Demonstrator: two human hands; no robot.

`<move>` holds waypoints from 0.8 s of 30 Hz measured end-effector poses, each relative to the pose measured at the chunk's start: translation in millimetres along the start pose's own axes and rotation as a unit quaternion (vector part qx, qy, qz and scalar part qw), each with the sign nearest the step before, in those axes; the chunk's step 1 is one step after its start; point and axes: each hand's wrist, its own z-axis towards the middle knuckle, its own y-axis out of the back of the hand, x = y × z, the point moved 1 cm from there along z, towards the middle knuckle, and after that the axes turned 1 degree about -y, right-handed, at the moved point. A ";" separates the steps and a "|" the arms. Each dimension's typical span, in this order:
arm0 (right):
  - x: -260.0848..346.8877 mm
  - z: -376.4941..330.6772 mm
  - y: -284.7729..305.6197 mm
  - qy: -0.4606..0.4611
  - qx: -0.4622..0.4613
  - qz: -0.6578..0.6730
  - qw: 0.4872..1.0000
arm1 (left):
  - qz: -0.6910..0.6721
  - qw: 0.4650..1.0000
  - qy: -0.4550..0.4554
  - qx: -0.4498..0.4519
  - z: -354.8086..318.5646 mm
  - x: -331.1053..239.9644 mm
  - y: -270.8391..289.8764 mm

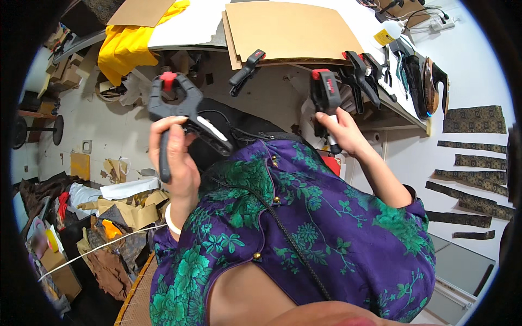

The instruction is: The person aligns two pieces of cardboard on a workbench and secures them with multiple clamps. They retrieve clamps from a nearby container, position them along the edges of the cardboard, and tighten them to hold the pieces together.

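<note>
My left hand (178, 154) is wrapped round the handles of a black spring clamp (179, 111) with red pads. That clamp is held up in the air, apart from the table. On the other side, my right hand (343, 132) grips a second black spring clamp (326, 93), its red-tipped jaws up near the table's front edge. Two large tan boards (293, 31) lie stacked on the table. Another spring clamp (247, 72) bites their front left edge, and more black clamps (361, 79) sit at their front right corner.
A yellow cloth (126, 48) hangs over the table's left side. At the right end of the table are a bottle (387, 32) and a clothes iron (433, 87). Patterned fabric strips (473, 146) hang at the far right. Scraps and bags (119, 212) are heaped at lower left.
</note>
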 end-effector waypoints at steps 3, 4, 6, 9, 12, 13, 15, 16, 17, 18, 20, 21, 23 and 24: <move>-23.2 22.4 11.2 -0.080 0.043 0.102 0.991 | -0.027 0.999 0.000 -0.026 8.8 2.0 12.0; -21.9 29.0 14.1 -0.083 0.043 0.095 0.991 | -0.038 0.999 0.007 -0.032 11.7 4.9 14.7; -19.8 54.3 20.4 -0.080 0.074 0.132 0.985 | -0.056 0.998 0.020 -0.029 14.6 6.1 18.0; -1.3 58.0 15.9 -0.054 -0.031 0.085 0.994 | -0.069 0.997 0.026 -0.031 17.5 9.2 25.1; -5.4 77.5 22.2 -0.078 0.041 0.136 0.987 | -0.077 0.996 0.032 -0.036 17.8 10.8 27.7; -3.2 79.6 22.3 -0.075 0.046 0.137 0.987 | -0.081 0.995 0.037 -0.039 18.0 11.9 27.0; 3.8 84.5 19.6 -0.069 0.058 0.142 0.986 | -0.085 0.995 0.044 -0.037 18.6 13.5 27.1; 6.3 87.1 21.8 -0.079 0.096 0.159 0.979 | -0.086 0.995 0.047 -0.034 18.5 14.5 27.2; 9.2 87.3 21.8 -0.088 0.100 0.158 0.978 | -0.087 0.994 0.050 -0.030 18.4 15.2 27.3; 12.9 87.0 21.4 -0.098 0.103 0.157 0.977 | -0.086 0.994 0.051 -0.033 18.6 15.4 26.6; 20.5 85.1 20.6 -0.114 0.102 0.151 0.977 | -0.085 0.994 0.053 -0.037 19.0 15.2 24.3; 24.4 82.9 20.0 -0.120 0.097 0.147 0.977 | -0.086 0.994 0.058 -0.038 19.4 15.2 22.9; 30.2 77.9 19.6 -0.126 0.085 0.136 0.979 | -0.088 0.993 0.066 -0.038 20.7 15.0 19.9; 32.4 75.1 19.7 -0.125 0.078 0.129 0.981 | -0.087 0.993 0.075 -0.034 21.0 14.6 18.2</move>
